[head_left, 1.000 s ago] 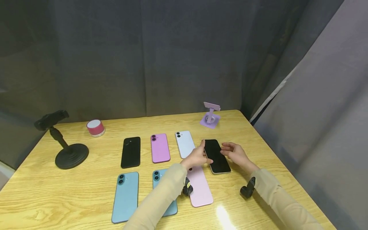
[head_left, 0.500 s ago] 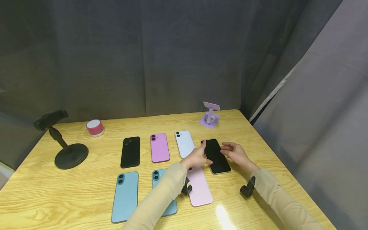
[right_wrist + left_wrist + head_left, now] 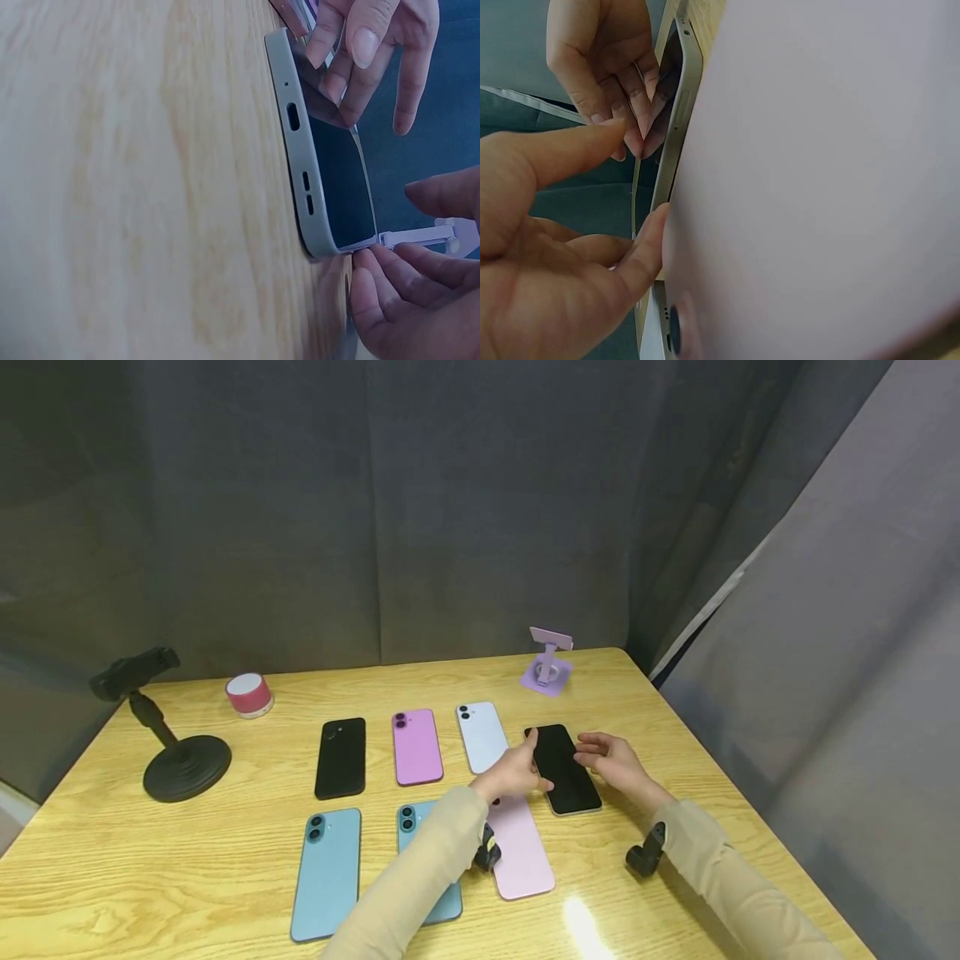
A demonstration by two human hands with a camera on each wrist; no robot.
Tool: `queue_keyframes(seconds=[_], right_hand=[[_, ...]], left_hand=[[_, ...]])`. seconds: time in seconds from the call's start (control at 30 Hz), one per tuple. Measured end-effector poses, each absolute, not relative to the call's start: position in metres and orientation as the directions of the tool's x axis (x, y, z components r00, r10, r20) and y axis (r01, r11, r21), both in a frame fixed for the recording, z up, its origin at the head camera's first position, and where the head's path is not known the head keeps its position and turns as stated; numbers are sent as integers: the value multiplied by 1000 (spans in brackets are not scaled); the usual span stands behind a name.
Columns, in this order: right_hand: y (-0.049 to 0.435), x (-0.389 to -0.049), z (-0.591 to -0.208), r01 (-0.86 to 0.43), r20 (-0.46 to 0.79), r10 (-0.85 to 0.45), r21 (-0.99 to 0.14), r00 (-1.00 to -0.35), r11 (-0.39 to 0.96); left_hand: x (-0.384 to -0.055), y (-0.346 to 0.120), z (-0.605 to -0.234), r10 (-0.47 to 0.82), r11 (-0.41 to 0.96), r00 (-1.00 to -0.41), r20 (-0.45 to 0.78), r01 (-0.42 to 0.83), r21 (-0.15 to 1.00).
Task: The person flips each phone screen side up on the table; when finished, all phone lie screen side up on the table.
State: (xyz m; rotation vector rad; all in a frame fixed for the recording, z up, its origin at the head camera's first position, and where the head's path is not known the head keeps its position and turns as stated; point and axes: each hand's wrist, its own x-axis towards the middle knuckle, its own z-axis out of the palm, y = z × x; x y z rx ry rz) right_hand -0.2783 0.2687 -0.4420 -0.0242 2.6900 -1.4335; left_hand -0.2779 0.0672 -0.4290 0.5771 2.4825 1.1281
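While left hand spreads at dark-screened phone | right hand opposite, fingers relaxed | both empty | contact unclear

Curtained-off studio-like corner, dark grey drapes, wooden table

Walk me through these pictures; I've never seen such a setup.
No robot here: these are a person's bare left hand and right hand. The wide pictures come from the head, the close ones from wrist cameras. On the wooden table lie a black phone, purple phone, white phone, pink phone and two blue phones, plus a black stand, lilac stand and pink cylinder. Another phone lies screen up, both hands at its edges; neither plainly grips it.
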Motion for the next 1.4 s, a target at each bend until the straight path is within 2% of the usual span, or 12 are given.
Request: queue_keyframes(seconds=[0.17, 0.47, 0.77, 1.03, 1.2, 1.4], right_hand=[[267, -278, -441, 25, -72, -60, -823, -996, 568], [265, -271, -430, -73, 49, -56, -754, -997, 653], [248, -254, -416, -203, 110, -177, -696, -978, 689], [226, -209, -413, -264, -6, -358, -665, -934, 699], [213, -182, -412, -237, -112, -397, -645, -911, 726], [202, -160, -411, -194, -242, -432, -635, -869, 747]], left_hand=[[-276, 65, -428, 491, 600, -861, -134, 222, 769], [-275, 52, -417, 493, 551, -867, -73, 247, 797], [-272, 26, -415, 521, 559, -853, -34, 311, 769], [-261, -8, -426, 543, 626, -840, -18, 390, 675], [-262, -23, -434, 572, 611, -820, 29, 449, 651], [-253, -23, -424, 546, 655, -836, -55, 386, 649]])
